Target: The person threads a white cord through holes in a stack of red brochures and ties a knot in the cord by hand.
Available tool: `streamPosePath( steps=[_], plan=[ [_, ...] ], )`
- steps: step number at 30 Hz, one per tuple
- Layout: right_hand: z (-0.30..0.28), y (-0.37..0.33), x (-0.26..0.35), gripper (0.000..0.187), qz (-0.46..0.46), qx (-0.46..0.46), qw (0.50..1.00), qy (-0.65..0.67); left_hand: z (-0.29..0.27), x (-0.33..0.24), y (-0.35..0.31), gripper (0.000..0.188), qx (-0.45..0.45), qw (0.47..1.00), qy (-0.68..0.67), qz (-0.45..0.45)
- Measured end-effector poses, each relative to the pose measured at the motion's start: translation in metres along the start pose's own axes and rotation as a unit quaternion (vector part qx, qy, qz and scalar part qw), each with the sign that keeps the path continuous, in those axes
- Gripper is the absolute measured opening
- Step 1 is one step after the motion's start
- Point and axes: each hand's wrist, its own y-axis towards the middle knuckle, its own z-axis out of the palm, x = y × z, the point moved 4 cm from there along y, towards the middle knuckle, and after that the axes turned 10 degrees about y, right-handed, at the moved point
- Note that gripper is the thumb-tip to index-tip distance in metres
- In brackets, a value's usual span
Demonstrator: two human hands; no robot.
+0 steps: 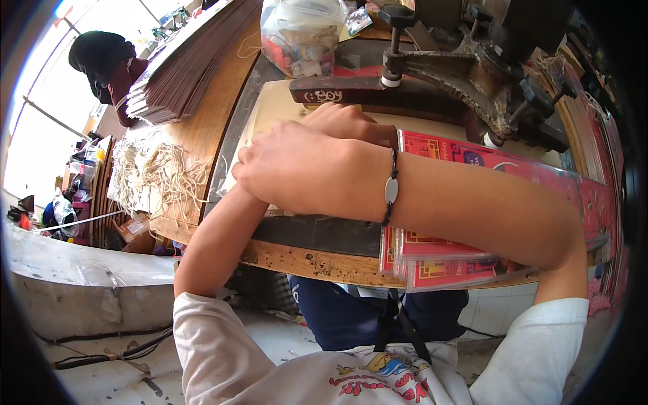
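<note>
Crosswise, the right hand (297,164) and left hand (343,123) curl, grips unclear, near red lettered packets (451,270).

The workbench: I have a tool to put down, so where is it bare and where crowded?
Bare wood lies between the stack of sheets, the pale cords and the dark surface. That surface shows a small patch between the left forearm and the red packets. Crowded: around the left hand and right hand, and rightward, with packets and metal frame.
</note>
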Motion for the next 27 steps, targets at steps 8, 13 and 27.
streamPosePath(
  steps=[8,13,27],
  plan=[
    [-0.015,-0.010,-0.020,0.051,-0.008,-0.032,0.999,0.001,-0.006,0.009,-0.008,0.026,0.000,0.999,-0.040,-0.007],
    [-0.039,-0.009,-0.019,0.064,-0.107,-0.076,0.990,0.047,-0.020,0.019,-0.020,0.028,-0.058,0.990,-0.119,-0.045],
    [-0.017,-0.008,-0.016,0.031,0.061,0.106,0.987,0.102,-0.067,0.039,-0.032,0.043,-0.143,0.937,-0.320,0.015]
  ],
)
